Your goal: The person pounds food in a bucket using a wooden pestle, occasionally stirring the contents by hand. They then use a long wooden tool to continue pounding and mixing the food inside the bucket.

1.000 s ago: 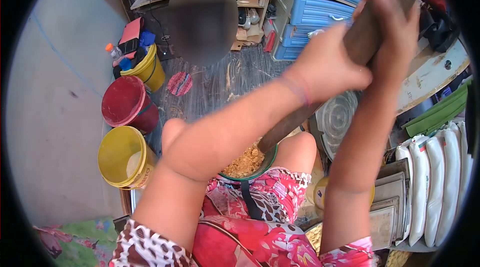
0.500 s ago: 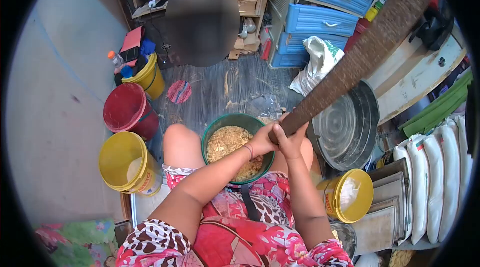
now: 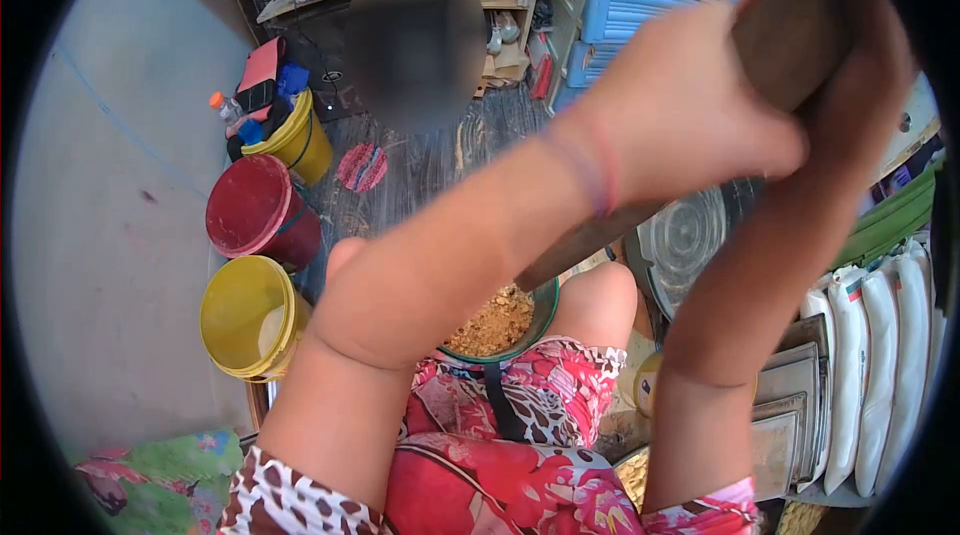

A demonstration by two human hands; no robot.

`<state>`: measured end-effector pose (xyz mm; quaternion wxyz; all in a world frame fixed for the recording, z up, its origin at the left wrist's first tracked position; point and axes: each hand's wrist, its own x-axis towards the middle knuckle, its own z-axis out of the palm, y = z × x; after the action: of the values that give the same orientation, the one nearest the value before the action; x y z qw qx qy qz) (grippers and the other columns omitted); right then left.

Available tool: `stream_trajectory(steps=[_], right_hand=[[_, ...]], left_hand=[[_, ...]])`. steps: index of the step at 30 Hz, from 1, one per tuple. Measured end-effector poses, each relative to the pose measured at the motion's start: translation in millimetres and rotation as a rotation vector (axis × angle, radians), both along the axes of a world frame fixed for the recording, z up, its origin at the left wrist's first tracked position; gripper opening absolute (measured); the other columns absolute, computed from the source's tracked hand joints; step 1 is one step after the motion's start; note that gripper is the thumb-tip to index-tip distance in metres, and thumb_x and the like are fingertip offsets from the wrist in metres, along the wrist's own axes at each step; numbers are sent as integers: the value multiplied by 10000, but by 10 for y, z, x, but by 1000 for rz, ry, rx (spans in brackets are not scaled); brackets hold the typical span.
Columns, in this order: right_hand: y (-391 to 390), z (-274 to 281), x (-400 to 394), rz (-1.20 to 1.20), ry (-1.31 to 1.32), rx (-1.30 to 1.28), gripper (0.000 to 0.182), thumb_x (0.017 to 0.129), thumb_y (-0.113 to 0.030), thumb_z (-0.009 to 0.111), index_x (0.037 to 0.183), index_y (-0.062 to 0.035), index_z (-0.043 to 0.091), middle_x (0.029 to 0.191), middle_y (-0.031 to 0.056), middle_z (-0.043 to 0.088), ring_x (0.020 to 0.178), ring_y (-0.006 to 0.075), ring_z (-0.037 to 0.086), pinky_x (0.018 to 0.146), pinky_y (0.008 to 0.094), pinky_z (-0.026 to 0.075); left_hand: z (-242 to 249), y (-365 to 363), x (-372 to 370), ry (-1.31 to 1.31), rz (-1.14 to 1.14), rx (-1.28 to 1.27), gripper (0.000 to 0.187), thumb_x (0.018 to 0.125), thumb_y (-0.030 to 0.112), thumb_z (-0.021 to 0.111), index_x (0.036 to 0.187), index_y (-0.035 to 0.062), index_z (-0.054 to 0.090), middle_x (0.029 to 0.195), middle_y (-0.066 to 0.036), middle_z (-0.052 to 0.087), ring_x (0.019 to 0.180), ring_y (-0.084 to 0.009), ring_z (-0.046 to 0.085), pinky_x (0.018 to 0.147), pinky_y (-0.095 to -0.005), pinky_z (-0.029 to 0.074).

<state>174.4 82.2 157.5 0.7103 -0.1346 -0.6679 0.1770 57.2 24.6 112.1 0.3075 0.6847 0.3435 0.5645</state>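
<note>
A long brown wooden pole (image 3: 795, 45) is raised at the upper right, and its lower part slants down toward the green tub (image 3: 545, 320). My left hand (image 3: 700, 95), at the end of the arm with the reddish wristband, is wrapped round the pole and blurred. On the pole's right side is my right hand (image 3: 870, 45), closed round it and also blurred. Crumbly yellow-brown food (image 3: 497, 323) lies in the tub between my knees. My left forearm hides much of the tub, so where the pole ends is hard to see.
Yellow (image 3: 245, 320) and red (image 3: 250, 205) buckets stand at the left, with a yellow bucket of items (image 3: 305, 145) behind. A wide round basin (image 3: 685, 240), white sacks (image 3: 880, 365) and trays (image 3: 790, 390) are at the right. Blue drawers (image 3: 625, 10) stand at the back.
Both hands have risen from just above the tub to the upper right, still on the pole. The pole now stands higher and closer to the camera, and my forearms cover more of the view.
</note>
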Motion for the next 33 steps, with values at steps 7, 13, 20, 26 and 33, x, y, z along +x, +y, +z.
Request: stream_trajectory(steps=[7, 13, 20, 26, 33], right_hand=[[-265, -3968, -350, 246, -64, -662, 514, 681, -234, 773, 1050, -33, 477, 986, 69, 531, 888, 160, 532, 801, 307, 432], [-382, -3769, -177, 244, -237, -632, 537, 733, -162, 735, 1125, -4, 405, 993, 76, 555, 874, 174, 559, 799, 320, 458], [-437, -3142, -82, 217, -187, -483, 601, 691, -207, 757, 1159, 10, 450, 930, 110, 583, 845, 206, 583, 782, 332, 474], [-252, -1904, -44, 361, 36, -347, 650, 650, -265, 760, 1154, 26, 472, 929, 91, 569, 843, 156, 572, 747, 299, 468], [-369, 143, -199, 559, 21, -266, 327, 826, -350, 575, 852, -24, 559, 683, 87, 564, 569, 150, 548, 543, 254, 444]], left_hand=[[-3588, 4, -234, -186, -121, -426, 883, 660, 140, 761, 1403, 70, 289, 1311, -85, 472, 1168, -174, 467, 993, -321, 368], [-3696, -92, -244, -86, -71, -475, 820, 631, 127, 764, 1341, 45, 361, 1248, -115, 513, 1132, -196, 500, 977, -334, 387], [-2899, -308, -112, 123, 116, -324, 721, 603, 160, 765, 1231, -1, 449, 1142, -178, 568, 1086, -281, 552, 918, -367, 429], [-1797, -156, -1, 145, 185, -29, 702, 580, 174, 759, 1201, 7, 477, 1059, -195, 601, 1014, -308, 593, 853, -369, 464], [114, -23, 11, 98, 333, 343, 524, 546, 165, 739, 979, -65, 554, 862, -201, 636, 784, -262, 633, 707, -347, 496]])
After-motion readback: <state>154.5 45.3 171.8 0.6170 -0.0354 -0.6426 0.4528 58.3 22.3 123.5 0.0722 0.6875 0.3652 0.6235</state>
